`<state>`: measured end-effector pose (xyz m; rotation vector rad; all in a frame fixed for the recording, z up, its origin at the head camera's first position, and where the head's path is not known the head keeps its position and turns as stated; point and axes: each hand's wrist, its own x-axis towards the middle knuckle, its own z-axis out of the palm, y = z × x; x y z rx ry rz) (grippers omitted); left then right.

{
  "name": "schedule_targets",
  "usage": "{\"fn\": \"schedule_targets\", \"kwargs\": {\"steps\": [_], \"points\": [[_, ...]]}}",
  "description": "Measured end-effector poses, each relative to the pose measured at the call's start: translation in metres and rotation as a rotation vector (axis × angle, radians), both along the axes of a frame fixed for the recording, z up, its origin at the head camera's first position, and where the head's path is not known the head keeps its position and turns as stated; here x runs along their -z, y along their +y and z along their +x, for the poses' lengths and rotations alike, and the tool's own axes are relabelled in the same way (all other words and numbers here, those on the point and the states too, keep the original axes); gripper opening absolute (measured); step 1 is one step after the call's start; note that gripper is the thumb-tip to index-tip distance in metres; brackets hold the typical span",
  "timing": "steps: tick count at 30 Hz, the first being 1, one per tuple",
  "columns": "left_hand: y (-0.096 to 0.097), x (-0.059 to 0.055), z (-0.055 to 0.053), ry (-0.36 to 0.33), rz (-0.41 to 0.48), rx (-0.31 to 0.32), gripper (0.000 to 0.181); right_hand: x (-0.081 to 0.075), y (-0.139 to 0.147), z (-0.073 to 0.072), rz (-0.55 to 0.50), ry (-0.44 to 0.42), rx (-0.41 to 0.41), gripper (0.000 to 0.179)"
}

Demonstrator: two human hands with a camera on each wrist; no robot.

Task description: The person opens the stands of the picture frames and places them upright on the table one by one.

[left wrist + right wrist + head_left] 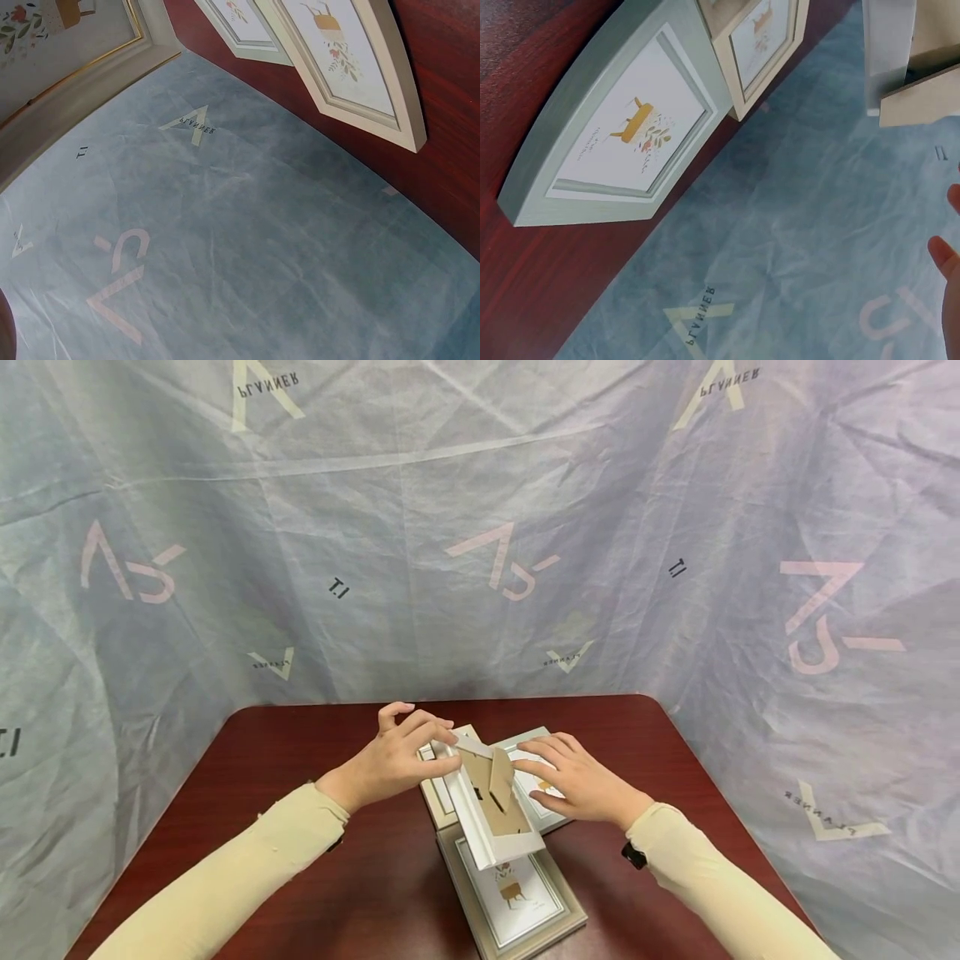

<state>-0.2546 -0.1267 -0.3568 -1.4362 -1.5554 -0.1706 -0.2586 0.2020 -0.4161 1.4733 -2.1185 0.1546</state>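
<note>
My left hand (pixel 393 756) pinches the upper left edge of a white picture frame (pixel 468 814), which is tilted with its beige back showing. An easel leg (pixel 502 775) sticks out from that back. In the left wrist view, the held picture frame's front (pixel 82 79) shows a gold inner line. My right hand (pixel 581 781) hovers by the leg with fingers spread; the right wrist view shows its fingertips (pixel 943 255) apart from the leg. Beneath lies a taupe picture frame (pixel 566 906), face up and partly covered.
A cream picture frame (pixel 444 810) lies face up on the left, and a pale green picture frame (pixel 547 176) on the right. All rest on a dark red table (pixel 315 893). Behind the table's far edge hangs a grey printed cloth (pixel 420 635), which also encloses the sides.
</note>
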Motion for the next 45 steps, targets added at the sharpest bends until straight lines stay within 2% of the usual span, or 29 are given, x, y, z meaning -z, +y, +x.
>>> {"fn": "schedule_targets", "kwargs": {"steps": [5,12,17,24,34,40,45], "points": [[0.004,0.001,0.000,0.027,0.011,0.010,0.029,-0.002,-0.006,0.001,0.025,-0.016,-0.012,0.046],[0.007,0.001,0.001,0.039,0.012,0.013,0.029,-0.002,-0.016,0.001,0.040,0.006,-0.026,0.062],[0.007,0.002,0.001,0.036,0.000,0.012,0.028,-0.001,-0.018,0.001,0.058,0.017,-0.028,0.067],[0.008,0.002,0.002,0.046,-0.006,0.010,0.029,0.000,-0.020,0.000,0.066,0.054,-0.031,0.066],[0.009,0.003,0.002,0.068,-0.006,0.010,0.031,0.001,-0.019,-0.001,0.059,0.063,-0.049,0.063],[0.011,0.002,0.002,0.051,0.002,0.007,0.032,-0.002,-0.018,-0.001,0.069,0.099,-0.037,0.059],[0.011,0.002,0.003,0.045,-0.002,-0.002,0.034,-0.007,-0.017,0.001,0.095,0.097,-0.004,0.052]]}}
